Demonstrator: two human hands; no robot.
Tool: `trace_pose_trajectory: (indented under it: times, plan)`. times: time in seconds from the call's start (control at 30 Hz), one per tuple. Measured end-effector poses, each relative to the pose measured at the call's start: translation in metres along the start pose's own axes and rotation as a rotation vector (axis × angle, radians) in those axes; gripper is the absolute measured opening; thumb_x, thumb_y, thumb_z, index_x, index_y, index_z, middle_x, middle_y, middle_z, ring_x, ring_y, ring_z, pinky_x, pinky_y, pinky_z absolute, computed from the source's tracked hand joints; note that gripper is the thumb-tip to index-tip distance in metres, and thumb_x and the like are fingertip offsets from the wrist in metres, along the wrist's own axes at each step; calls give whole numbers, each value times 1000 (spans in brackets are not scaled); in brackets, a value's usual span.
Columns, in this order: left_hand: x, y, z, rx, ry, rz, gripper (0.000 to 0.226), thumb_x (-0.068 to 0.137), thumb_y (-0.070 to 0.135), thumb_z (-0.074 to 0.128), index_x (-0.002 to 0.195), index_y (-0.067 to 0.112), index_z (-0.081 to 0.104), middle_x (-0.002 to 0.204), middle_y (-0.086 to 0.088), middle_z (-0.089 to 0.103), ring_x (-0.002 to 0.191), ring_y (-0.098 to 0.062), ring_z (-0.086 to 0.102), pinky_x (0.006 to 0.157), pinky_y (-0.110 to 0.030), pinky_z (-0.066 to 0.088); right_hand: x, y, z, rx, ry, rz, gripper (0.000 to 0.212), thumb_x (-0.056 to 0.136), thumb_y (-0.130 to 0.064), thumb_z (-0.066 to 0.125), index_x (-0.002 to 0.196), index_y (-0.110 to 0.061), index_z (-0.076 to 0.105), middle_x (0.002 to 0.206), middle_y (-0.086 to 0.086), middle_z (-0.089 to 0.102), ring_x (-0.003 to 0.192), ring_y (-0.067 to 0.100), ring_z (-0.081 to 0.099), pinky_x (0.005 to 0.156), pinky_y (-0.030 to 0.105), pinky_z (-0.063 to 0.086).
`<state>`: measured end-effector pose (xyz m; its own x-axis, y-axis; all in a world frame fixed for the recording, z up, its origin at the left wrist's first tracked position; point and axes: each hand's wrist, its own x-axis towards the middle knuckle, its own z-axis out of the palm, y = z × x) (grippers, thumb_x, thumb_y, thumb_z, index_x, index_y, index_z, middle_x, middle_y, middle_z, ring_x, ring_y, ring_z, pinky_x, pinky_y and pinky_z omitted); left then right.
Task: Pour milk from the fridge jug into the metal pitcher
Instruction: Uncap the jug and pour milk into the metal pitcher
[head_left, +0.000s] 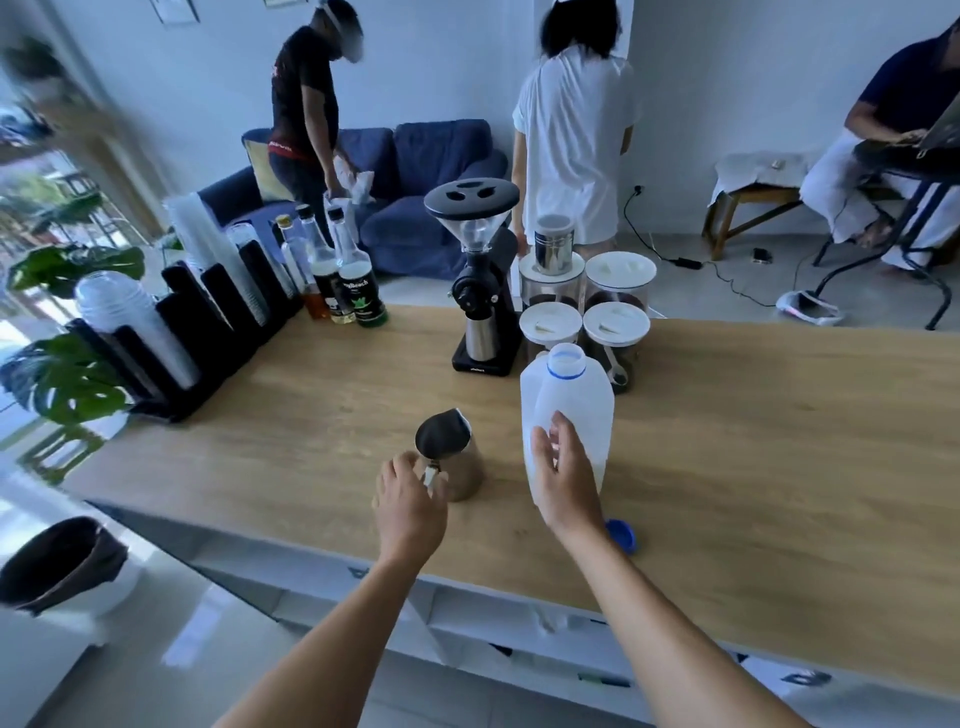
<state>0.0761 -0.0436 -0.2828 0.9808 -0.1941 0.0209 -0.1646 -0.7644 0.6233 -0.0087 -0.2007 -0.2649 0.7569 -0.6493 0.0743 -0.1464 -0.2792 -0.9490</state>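
Steel pitcher (453, 448) gripped in our left hand (410, 506), right hand (563, 483) wrapped round the open jug (569, 397) beside it; next, lift and tip.

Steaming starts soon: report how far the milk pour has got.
Done: milk jug stands uncapped on the counter, blue cap beside it. In hand: right hand holds the jug, left hand grips the handle of the metal pitcher. Left: tilting the jug and pouring.
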Motion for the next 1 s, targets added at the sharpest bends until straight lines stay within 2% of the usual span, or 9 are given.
trace_pose_trajectory:
  times: [0.07, 0.1, 0.2, 0.27, 0.4, 0.6, 0.77, 0.87, 1.0]
  plan:
    - [7, -11, 4, -13, -81, -101, 42, 96, 37, 53, 127, 9, 49, 125, -6, 50, 117, -27, 50, 99, -44, 41, 7, -3, -3, -10, -26, 16, 28, 99, -44, 36, 82, -22, 44, 92, 1, 57, 94, 22, 54, 81, 35, 41]
    - [10, -16, 6, -16, -128, -131, 40, 96, 40, 52, 122, 10, 53, 120, -5, 53, 112, -27, 53, 96, -44, 44, 9, -3, -6, -19, -32, 21, 35, 100, -43, 35, 77, -18, 43, 84, 3, 56, 86, 24, 53, 75, 35, 39]
    - [18, -22, 13, -101, -206, -155, 31, 98, 38, 49, 99, 9, 60, 90, -5, 61, 84, -24, 57, 72, -37, 47, 17, -5, -14, -38, -29, 61, 38, 102, -36, 32, 84, -10, 54, 88, 3, 63, 84, 21, 55, 71, 31, 39]
    - [20, -23, 16, -169, -250, -158, 31, 101, 33, 46, 90, 8, 61, 75, -2, 60, 71, -21, 55, 59, -29, 39, 21, -3, -17, -25, -51, 66, 39, 103, -31, 30, 83, -10, 56, 88, 3, 62, 81, 17, 53, 69, 26, 40]
    - [29, -32, 20, -275, -263, -141, 37, 102, 35, 45, 90, 7, 66, 85, -12, 70, 73, -22, 59, 59, -27, 39, 37, -3, -13, 97, -30, 67, 41, 104, -33, 30, 75, -13, 51, 76, 3, 56, 77, 16, 52, 80, 29, 42]
    - [63, -62, 19, -254, -173, 37, 28, 98, 31, 55, 80, 10, 62, 67, -8, 64, 65, -29, 58, 60, -43, 44, 57, -15, 3, 70, 56, 67, 40, 104, -32, 31, 71, -19, 50, 63, 0, 54, 69, 19, 52, 78, 35, 44]
    - [85, -60, 23, -364, -293, 126, 24, 100, 22, 48, 76, 20, 51, 59, -9, 57, 51, -23, 46, 51, -35, 35, 75, -31, 5, -9, 173, 65, 41, 104, -28, 31, 71, -11, 48, 58, 4, 49, 61, 20, 48, 72, 37, 45]
    - [103, -65, 24, -400, -326, 170, 31, 101, 19, 47, 71, 26, 41, 52, 3, 43, 44, -11, 32, 46, -23, 25, 84, -34, 6, -70, 199, 83, 43, 103, -34, 31, 72, -11, 49, 56, 4, 49, 57, 22, 48, 69, 39, 46]
    - [117, -71, 23, -418, -367, 202, 35, 101, 20, 48, 70, 25, 33, 52, 6, 38, 44, -10, 37, 44, -23, 28, 88, -46, 6, -193, 120, 70, 49, 101, -43, 35, 70, -5, 46, 54, 1, 43, 50, 21, 42, 58, 37, 43]
